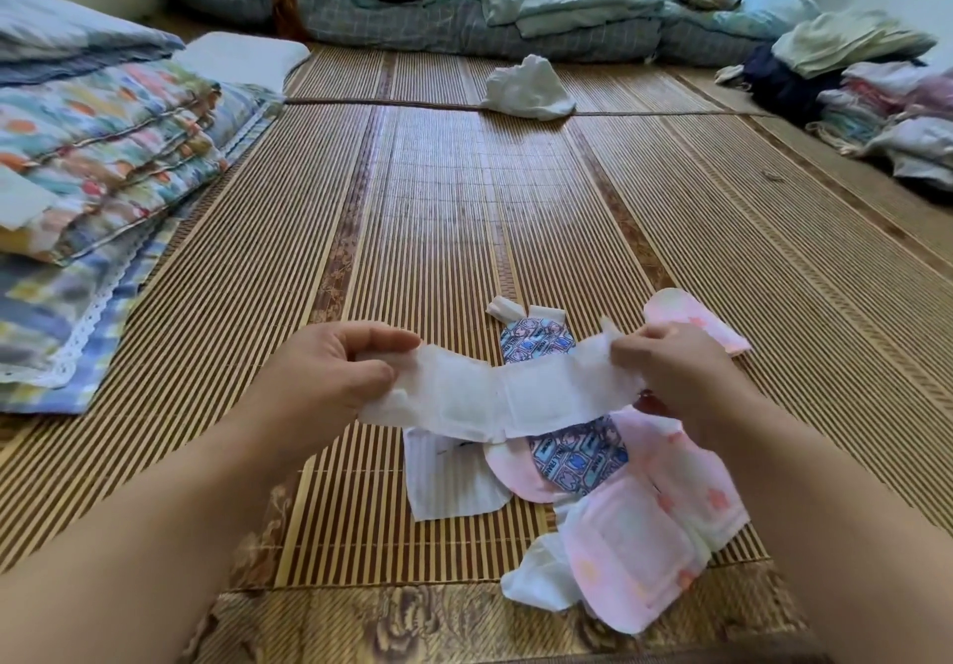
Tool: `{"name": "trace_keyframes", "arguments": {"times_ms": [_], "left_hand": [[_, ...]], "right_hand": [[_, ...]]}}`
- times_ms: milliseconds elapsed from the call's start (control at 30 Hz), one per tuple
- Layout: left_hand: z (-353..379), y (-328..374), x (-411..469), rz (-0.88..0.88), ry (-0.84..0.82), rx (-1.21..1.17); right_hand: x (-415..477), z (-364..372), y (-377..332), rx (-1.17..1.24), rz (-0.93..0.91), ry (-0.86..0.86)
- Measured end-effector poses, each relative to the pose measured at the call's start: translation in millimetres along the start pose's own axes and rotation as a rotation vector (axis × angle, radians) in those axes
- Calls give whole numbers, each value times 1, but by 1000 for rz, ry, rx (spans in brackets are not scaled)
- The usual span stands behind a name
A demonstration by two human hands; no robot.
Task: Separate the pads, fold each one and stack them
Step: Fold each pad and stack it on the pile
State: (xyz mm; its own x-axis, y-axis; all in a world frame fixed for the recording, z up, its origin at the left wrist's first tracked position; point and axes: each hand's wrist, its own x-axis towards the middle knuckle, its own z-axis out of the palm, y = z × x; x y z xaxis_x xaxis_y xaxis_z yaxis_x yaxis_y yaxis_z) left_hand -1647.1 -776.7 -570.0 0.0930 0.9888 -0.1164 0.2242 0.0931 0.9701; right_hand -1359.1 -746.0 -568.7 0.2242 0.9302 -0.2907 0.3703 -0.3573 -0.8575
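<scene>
Folded quilts (pixel 103 147) lie at the left of the bamboo mat (pixel 412 225). The left hand (pixel 335 369) pinches one end of a white pad (pixel 495 395), which is stretched out above the mat. The right hand (pixel 670 369) pinches its other end. Beneath the pad, a loose pile of pads (pixel 644 534) lies on the mat. Stacked clothes (pixel 887 106) sit far right.

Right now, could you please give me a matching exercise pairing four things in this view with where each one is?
Things:
1. long white cloth pad
2. pink flower-print pad
3. crumpled white cloth
4. folded floral quilt

Places:
A. far out on the woven bamboo mat
B. held between left hand and right hand
C. stacked at the left side
D. on the mat, nearest the person

Pairs: 1-B, 2-D, 3-A, 4-C
</scene>
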Motion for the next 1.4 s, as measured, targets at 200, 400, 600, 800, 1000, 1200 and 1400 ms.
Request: {"name": "trace_keyframes", "arguments": {"times_ms": [200, 400, 600, 800, 1000, 1200, 1400], "left_hand": [[-2, 2, -4, -25, -14, -11], [5, 4, -4, -35, 12, 61], [15, 8, -3, -79, 83, 289], [27, 12, -1, -76, 31, 472], [37, 18, 3, -192, -205, -8], [14, -3, 10, -161, 123, 820], [7, -5, 11, -358, 54, 777]], "right_hand": [[-4, -17, -8, 176, -11, -55], [-23, 24, -12, -210, -194, -93], [-27, 52, -10, -269, -273, -162], [-23, 50, -3, -349, -250, -214], [-22, 52, 0, -405, -301, -231], [-10, 20, -5, -415, -319, 90], [-5, 9, -5, -535, -95, -34]]}}
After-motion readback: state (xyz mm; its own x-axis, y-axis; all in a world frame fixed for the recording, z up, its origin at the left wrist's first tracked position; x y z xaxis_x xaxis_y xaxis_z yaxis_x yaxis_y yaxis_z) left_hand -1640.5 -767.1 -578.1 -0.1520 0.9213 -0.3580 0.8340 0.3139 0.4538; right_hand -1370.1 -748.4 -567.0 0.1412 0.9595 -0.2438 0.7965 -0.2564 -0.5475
